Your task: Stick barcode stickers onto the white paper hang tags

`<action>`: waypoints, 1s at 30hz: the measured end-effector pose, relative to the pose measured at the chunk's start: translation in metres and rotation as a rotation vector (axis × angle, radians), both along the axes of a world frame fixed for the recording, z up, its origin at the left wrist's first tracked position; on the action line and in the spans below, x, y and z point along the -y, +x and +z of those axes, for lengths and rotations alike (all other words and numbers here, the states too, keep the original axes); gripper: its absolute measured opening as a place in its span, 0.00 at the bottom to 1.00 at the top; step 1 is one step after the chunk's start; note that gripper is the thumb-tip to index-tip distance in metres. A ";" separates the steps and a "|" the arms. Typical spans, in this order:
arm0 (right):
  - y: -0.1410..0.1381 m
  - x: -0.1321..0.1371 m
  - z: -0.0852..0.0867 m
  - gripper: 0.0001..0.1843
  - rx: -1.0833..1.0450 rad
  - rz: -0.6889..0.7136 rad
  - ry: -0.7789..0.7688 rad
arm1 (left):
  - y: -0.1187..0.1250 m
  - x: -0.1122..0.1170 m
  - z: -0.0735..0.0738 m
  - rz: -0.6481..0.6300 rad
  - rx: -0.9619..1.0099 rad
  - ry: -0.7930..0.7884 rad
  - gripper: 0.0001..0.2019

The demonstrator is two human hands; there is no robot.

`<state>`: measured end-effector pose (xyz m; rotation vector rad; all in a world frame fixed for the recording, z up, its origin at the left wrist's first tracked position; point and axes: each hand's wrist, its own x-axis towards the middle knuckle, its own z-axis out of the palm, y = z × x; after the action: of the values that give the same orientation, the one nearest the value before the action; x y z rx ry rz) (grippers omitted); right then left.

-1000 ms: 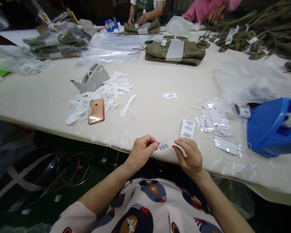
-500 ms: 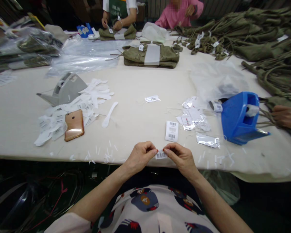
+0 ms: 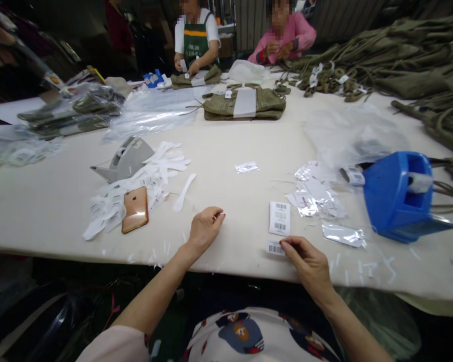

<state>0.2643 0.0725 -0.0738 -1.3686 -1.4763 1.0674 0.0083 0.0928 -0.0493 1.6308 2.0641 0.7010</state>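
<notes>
My right hand [image 3: 307,261] pinches a small barcode sticker [image 3: 275,248] near the table's front edge, just below a white sheet of barcode labels [image 3: 280,218]. My left hand [image 3: 206,227] rests on the table to the left with its fingers curled in; I cannot make out anything in it. A strip of white backing paper [image 3: 183,185] lies beyond the left hand. Small white paper scraps [image 3: 162,249] are scattered along the front edge.
A gold phone [image 3: 135,209] lies on a heap of white tags [image 3: 143,181] beside a grey dispenser [image 3: 125,159]. A blue tape dispenser [image 3: 398,196] and clear sleeves [image 3: 317,193] sit right. Folded olive garments [image 3: 244,103], plastic bags and two seated people fill the far side.
My hands were together holding the sticker at the table edge. Now they are apart: the left has moved forward onto the table, the right keeps the sticker below the label sheet.
</notes>
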 end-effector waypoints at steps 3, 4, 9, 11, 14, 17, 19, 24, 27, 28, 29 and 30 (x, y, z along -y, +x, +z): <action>0.002 0.002 -0.001 0.12 -0.010 -0.007 0.006 | -0.007 -0.040 -0.002 -0.007 -0.109 0.043 0.09; 0.003 0.003 -0.002 0.12 -0.016 -0.009 0.007 | -0.007 -0.057 -0.002 -0.015 -0.143 0.049 0.10; 0.005 0.003 -0.007 0.11 -0.077 -0.034 0.006 | 0.008 -0.149 -0.006 -0.061 -0.253 0.018 0.15; 0.005 0.003 -0.010 0.11 -0.100 -0.046 0.013 | 0.016 -0.177 -0.008 -0.065 -0.249 -0.025 0.17; 0.007 0.003 -0.015 0.11 -0.111 -0.042 0.030 | 0.025 -0.203 -0.013 -0.050 -0.251 -0.115 0.20; 0.008 0.002 -0.017 0.10 -0.098 -0.025 0.040 | 0.025 -0.215 -0.016 -0.017 -0.242 -0.203 0.21; 0.008 0.002 -0.017 0.10 -0.090 -0.025 0.045 | 0.021 -0.219 -0.017 -0.001 -0.224 -0.253 0.22; 0.009 0.002 -0.018 0.10 -0.084 -0.034 0.045 | 0.016 -0.218 -0.018 0.003 -0.221 -0.244 0.23; 0.011 0.003 -0.023 0.11 -0.057 -0.056 0.046 | 0.018 -0.209 -0.020 -0.024 -0.226 -0.188 0.23; 0.013 0.003 -0.025 0.11 -0.043 -0.066 0.043 | 0.017 -0.206 -0.021 -0.040 -0.224 -0.161 0.23; 0.014 0.004 -0.028 0.12 -0.028 -0.076 0.039 | 0.013 -0.202 -0.020 -0.053 -0.223 -0.127 0.23; 0.016 0.004 -0.030 0.13 -0.012 -0.084 0.030 | 0.007 -0.199 -0.020 -0.058 -0.225 -0.091 0.23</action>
<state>0.2798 0.0688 -0.1034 -1.3881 -1.4087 0.9951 0.0151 0.2915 -0.0689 1.7786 2.1566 0.4137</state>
